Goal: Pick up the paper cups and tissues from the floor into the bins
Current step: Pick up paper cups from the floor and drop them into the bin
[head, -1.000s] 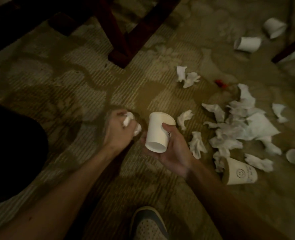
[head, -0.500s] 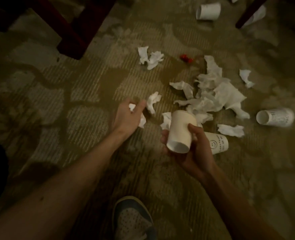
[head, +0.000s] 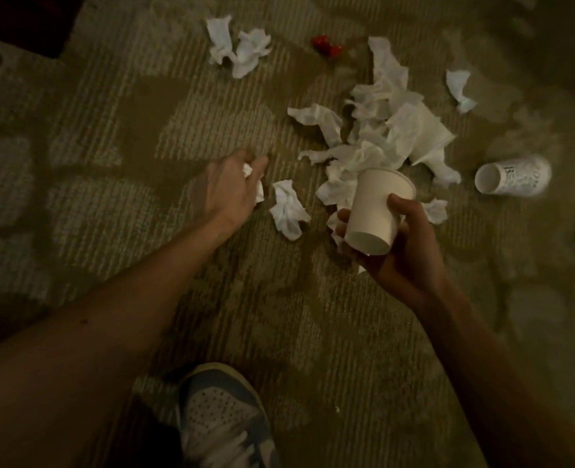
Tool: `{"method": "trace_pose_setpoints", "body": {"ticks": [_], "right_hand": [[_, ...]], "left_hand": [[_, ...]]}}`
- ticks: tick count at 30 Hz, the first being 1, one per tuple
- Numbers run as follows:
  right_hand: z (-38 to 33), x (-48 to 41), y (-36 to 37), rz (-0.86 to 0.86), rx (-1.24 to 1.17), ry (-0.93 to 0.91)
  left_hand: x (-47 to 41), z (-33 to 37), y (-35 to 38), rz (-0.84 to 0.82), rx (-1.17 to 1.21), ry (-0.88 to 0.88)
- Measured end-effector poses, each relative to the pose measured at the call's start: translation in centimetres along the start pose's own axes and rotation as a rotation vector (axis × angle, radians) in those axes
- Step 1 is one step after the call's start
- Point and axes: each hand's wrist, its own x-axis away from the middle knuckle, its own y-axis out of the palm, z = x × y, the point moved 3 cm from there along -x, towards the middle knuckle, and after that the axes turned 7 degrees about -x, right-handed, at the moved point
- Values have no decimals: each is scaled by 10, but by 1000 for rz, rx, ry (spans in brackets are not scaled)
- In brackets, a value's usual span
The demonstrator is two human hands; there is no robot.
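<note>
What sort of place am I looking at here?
Likely an indoor carpeted room, perhaps a hotel or function space: patterned carpet, a dark furniture foot at top left, tissues and paper cups littering it.

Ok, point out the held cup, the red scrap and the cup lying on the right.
held cup (head: 375, 211), head view, on its side wall.
red scrap (head: 325, 46), head view, on its middle.
lying cup (head: 520, 175), head view, on its printed side.

Dim light; patterned olive carpet, dark furniture top-left
</note>
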Motion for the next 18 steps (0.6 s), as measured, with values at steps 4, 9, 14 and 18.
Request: {"method": "trace_pose_setpoints", "body": {"ticks": [4, 9, 14, 18], "right_hand": [[-15, -1, -14, 11, 13, -39], [-22, -1, -25, 39, -4, -50], [-35, -1, -39, 60, -9, -58], [-32, -2, -42, 36, -10, -50]], "left_hand": [[21, 25, 16, -46, 106, 162], [48, 37, 42, -16, -237, 602], [55, 47, 47, 76, -15, 698], [56, 66, 50, -122, 185, 622]]}}
